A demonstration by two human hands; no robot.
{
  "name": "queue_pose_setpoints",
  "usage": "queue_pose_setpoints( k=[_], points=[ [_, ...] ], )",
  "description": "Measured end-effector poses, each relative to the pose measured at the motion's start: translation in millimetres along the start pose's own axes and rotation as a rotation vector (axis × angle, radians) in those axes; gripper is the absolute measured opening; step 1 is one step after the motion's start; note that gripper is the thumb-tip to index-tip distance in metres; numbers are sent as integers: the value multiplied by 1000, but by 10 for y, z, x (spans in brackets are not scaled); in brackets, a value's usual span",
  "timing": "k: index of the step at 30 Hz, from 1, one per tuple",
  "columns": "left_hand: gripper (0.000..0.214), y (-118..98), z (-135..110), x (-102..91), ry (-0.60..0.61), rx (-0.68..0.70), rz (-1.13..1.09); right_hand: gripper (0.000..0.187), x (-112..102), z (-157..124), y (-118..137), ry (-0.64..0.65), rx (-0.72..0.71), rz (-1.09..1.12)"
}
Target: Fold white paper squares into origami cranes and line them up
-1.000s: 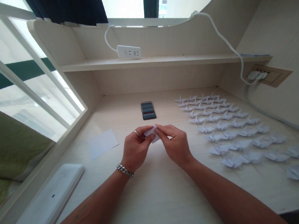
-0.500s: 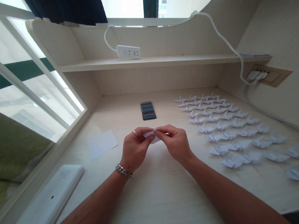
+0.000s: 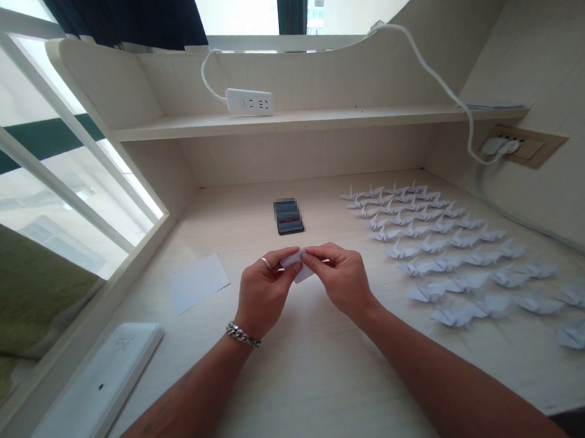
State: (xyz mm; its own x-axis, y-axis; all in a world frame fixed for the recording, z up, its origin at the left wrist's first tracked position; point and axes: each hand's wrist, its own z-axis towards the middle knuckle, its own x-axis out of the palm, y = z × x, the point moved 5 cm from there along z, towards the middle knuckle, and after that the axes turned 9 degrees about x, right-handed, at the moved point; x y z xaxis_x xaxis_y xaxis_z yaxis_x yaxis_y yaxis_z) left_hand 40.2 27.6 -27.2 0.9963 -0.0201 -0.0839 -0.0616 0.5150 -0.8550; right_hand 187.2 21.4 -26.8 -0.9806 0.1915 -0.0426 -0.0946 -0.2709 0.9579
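Over the middle of the desk I hold a small folded piece of white paper [image 3: 303, 273] between both hands. My left hand [image 3: 266, 287], with a ring and a chain bracelet, pinches its left side between thumb and fingers. From the other side my right hand [image 3: 341, 275] pinches the paper near its top, the fingertips close to those of the left. Part of the paper is hidden behind the fingers. Several white paper cranes [image 3: 439, 243] stand in rows to the right of my right hand. Left of my left hand lies a flat sheet of white paper [image 3: 200, 283].
A dark phone [image 3: 289, 216] lies beyond my hands. A long white device [image 3: 92, 400] sits at the desk's left edge, beside railings. On the shelf [image 3: 316, 120] is a white power strip [image 3: 249, 102]; its cable runs to a wall socket [image 3: 528, 144] at right.
Both hands keep their pinch on the folded paper, with hardly any movement. The whole view has shifted very slightly.
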Motion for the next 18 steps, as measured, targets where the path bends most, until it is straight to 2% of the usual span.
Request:
queue_pose_setpoints(
  k=[8,18],
  points=[
    [23,-30,12,-13,43,49,85,14,-6,0,-21,17,13,-12],
    [22,-30,23,-14,35,1,36,16,7,10,-52,41,82,6]
  ],
)
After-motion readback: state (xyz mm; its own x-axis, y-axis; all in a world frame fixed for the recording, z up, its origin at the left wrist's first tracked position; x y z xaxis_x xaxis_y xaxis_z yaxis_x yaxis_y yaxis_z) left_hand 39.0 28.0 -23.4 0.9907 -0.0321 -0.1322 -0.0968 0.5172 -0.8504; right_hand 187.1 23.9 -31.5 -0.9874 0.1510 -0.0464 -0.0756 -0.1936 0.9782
